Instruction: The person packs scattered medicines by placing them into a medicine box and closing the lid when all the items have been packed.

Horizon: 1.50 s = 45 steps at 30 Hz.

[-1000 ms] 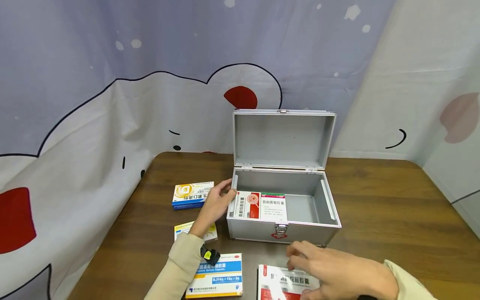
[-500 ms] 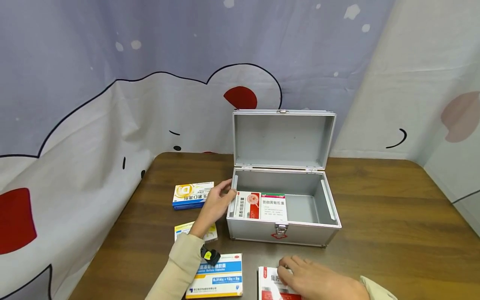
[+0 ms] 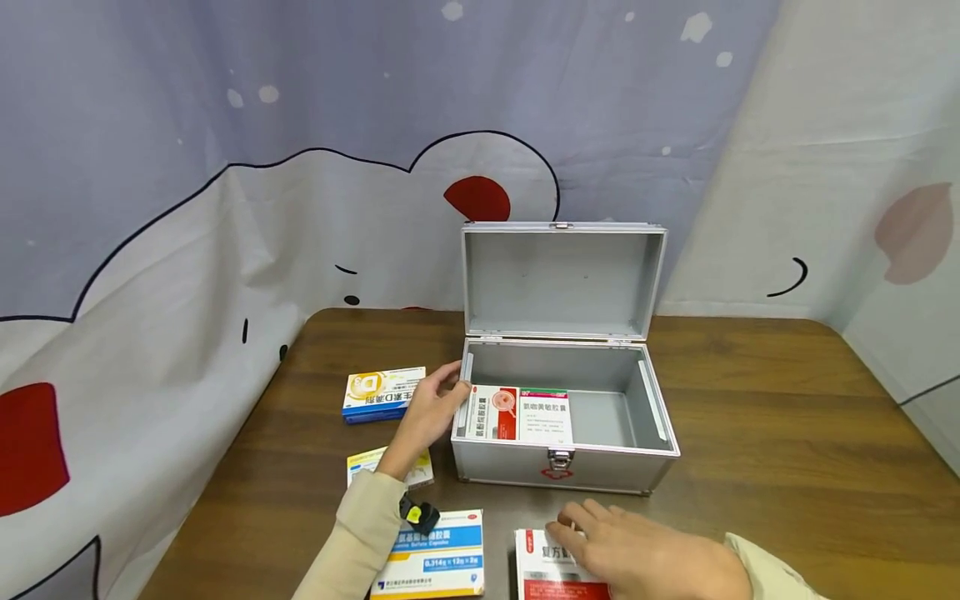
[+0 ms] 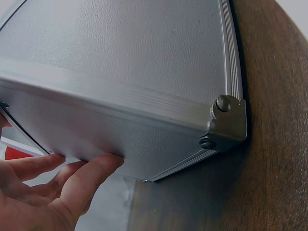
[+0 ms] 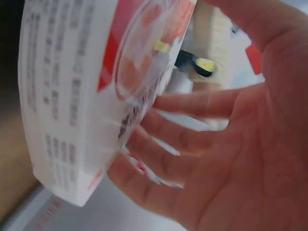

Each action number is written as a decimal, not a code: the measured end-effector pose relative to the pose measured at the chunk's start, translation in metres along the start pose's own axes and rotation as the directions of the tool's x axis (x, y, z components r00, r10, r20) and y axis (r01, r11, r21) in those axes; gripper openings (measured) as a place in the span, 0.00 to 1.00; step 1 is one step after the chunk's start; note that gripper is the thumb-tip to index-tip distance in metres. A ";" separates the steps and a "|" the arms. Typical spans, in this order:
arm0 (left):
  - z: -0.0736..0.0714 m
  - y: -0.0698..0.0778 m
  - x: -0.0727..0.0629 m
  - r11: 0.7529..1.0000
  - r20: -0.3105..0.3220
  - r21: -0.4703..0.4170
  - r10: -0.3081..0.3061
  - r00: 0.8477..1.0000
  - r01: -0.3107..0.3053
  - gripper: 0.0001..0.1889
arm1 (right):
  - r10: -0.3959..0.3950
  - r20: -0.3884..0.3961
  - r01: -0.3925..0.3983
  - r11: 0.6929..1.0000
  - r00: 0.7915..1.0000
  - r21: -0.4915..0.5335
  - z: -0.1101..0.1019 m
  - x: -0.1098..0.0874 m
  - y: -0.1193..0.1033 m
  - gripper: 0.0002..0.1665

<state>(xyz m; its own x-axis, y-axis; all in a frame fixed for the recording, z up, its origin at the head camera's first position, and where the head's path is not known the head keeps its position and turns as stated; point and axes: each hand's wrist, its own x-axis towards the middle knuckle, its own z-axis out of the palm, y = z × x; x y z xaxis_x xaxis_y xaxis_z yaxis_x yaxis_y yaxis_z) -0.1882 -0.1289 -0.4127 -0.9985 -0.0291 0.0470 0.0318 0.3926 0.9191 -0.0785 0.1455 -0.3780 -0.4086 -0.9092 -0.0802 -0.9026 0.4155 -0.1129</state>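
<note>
My left hand (image 3: 427,412) is at the left wall of the silver metal case (image 3: 510,462). Its bent fingers press on the outside of this wall and the thumb lies over the rim, so the wall is pinched between them. My right hand (image 3: 637,546) is over the red-and-white medicine box (image 3: 551,575), which is on the table (image 3: 750,417) in front of the case, close to me. The fingers of this hand are spread and almost straight, with their tips touching the box; whether the thumb touches it also, I cannot tell.

The lid (image 3: 562,283) of the case stands upright at the back. Inside, on the left side, two cartons are next to each other: a carton with a red panel (image 3: 483,412) and a white carton with a green and pink stripe (image 3: 546,425).

To the left of the case lies a D3 box (image 3: 384,392), and nearer to me a yellow-and-white box (image 3: 367,460), partly covered by my left arm. A blue-and-white box (image 3: 442,554) lies nearest to me, beside the red-and-white one. Behind the table hangs a printed curtain (image 3: 225,83).
</note>
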 end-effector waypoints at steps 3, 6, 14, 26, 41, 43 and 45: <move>0.000 -0.001 0.000 1.000 0.006 -0.004 -0.004 1.000 0.004 0.24 | -0.010 0.004 0.010 0.995 1.000 0.097 -0.025 -0.005 0.002 0.38; -0.001 -0.001 0.000 1.000 0.008 -0.004 -0.002 1.000 0.002 0.24 | -0.008 -0.006 0.009 0.980 1.000 0.197 -0.052 -0.009 0.006 0.43; -0.002 0.000 0.000 1.000 -0.005 -0.005 -0.003 1.000 0.003 0.24 | 0.081 0.038 -0.088 0.972 0.996 0.219 -0.107 0.001 0.019 0.47; -0.001 0.000 0.000 1.000 -0.005 -0.015 0.005 1.000 -0.005 0.24 | 0.235 -0.042 -0.223 0.956 0.971 0.193 -0.139 0.033 0.046 0.49; 0.002 -0.003 0.001 1.000 -0.006 -0.004 -0.012 1.000 0.012 0.24 | 0.399 -0.028 -0.384 0.899 0.917 0.211 -0.119 0.074 0.090 0.55; 0.002 -0.004 0.001 1.000 -0.006 0.007 -0.015 1.000 0.015 0.24 | 0.406 -0.021 -0.392 0.895 0.914 0.214 -0.111 0.076 0.094 0.56; 0.002 -0.004 0.001 1.000 -0.002 0.012 -0.020 1.000 0.020 0.24 | 0.406 -0.010 -0.394 0.891 0.914 0.225 -0.106 0.076 0.097 0.55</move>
<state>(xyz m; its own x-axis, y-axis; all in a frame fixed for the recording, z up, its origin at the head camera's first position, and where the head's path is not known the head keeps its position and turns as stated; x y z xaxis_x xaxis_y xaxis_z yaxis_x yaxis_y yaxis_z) -0.1893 -0.1286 -0.4168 -0.9988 -0.0387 0.0289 0.0108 0.4029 0.9152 -0.2115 0.1139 -0.2904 -0.7412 -0.6624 -0.1092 -0.6130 0.7341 -0.2922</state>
